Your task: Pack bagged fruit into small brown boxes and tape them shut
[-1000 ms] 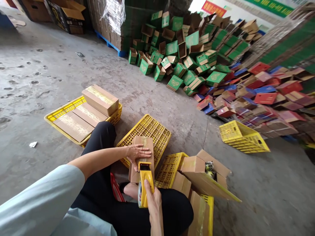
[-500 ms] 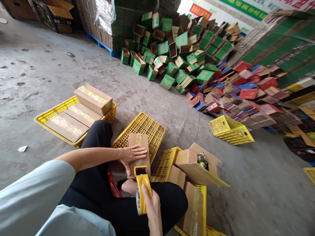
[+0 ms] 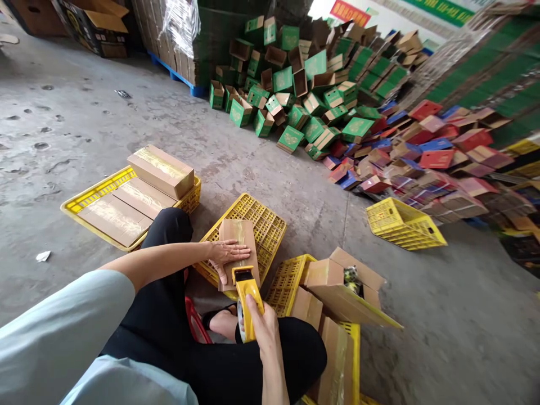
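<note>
A brown cardboard box (image 3: 238,229) with a strip of tape down its top lies on an upturned yellow crate (image 3: 266,225) in front of me. My left hand (image 3: 228,256) rests flat on the box, fingers stretched out across the tape. In my right hand (image 3: 262,322) is a yellow tape dispenser (image 3: 250,292), held by its handle. The dispenser's head meets the near end of the box. Part of a white tape roll shows at its left side.
Taped boxes (image 3: 145,197) fill a yellow crate (image 3: 95,194) at left. At right, an open carton (image 3: 327,278) sits on another crate (image 3: 291,281) with more boxes. A yellow crate (image 3: 400,225) stands beyond. Green boxes (image 3: 291,135) and red and blue boxes (image 3: 436,159) lie heaped behind.
The box has slid away from me, farther onto the crate. My right hand and the tape dispenser have moved forward with it. The left hand stays flat on top.
</note>
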### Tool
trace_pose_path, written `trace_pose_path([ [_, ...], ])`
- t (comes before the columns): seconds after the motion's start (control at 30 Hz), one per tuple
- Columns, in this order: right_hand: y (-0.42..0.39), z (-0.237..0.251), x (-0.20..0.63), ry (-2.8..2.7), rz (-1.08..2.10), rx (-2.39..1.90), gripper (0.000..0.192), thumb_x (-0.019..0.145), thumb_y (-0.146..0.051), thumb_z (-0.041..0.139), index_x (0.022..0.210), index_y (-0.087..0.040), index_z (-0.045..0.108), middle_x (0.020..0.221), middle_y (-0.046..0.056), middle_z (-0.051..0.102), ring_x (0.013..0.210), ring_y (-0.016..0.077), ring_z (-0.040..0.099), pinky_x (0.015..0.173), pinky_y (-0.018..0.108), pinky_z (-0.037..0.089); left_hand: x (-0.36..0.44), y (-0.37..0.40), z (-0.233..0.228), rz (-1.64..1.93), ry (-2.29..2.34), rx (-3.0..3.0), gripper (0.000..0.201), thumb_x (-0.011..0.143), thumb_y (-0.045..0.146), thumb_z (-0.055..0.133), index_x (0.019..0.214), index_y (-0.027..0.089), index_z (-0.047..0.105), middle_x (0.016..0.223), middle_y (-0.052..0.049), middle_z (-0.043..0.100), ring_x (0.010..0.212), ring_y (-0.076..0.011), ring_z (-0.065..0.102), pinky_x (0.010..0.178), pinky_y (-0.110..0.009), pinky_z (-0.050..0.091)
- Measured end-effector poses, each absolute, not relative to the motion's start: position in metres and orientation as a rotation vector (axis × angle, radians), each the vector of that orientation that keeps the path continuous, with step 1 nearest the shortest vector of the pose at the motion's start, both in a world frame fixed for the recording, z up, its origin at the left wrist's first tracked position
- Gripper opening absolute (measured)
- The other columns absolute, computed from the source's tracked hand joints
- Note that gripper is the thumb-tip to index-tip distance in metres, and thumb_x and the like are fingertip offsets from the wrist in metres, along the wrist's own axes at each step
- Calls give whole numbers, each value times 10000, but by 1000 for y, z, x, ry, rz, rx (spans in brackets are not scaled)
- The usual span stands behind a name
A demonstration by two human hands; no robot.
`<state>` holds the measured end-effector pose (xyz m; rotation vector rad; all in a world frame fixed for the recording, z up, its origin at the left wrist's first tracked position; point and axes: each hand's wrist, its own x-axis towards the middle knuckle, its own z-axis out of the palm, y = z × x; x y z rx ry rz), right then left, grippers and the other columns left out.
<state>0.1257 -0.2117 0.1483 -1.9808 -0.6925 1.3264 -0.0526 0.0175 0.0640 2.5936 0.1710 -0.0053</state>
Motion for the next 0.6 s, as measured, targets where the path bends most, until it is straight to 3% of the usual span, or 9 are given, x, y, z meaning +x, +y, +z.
trace_pose_path([
  [0.13, -215, 143, 131, -692, 1363, -1992, 770, 651, -899, 707, 859, -158, 726, 566, 61, 695, 473, 226, 679, 431, 285, 537, -58, -1, 57, 106, 227, 2618, 1140, 862, 779, 603, 1676, 78, 225, 1722, -216, 187, 1604, -368, 206, 1303, -505, 163],
  [0.33, -225, 138, 123, -686, 1381, -2002, 816, 669, -891, 697, 954, -128, 748, 674, 96, 753, 524, 236, 709, 476, 291, 560, -68, -26, 47, 182, 232, 2632, 1161, 876, 783, 572, 1689, 75, 141, 1729, -204, 172, 1616, -343, 178, 1315, -506, 59],
  [0.6, -253, 158, 128, -624, 1410, -2007, 790, 640, -906, 710, 863, -148, 721, 581, 62, 693, 508, 217, 684, 460, 279, 541, -63, -17, 51, 198, 243, 2677, 1073, 913, 727, 563, 1686, 90, 179, 1712, -200, 255, 1596, -330, 257, 1295, -465, 199],
])
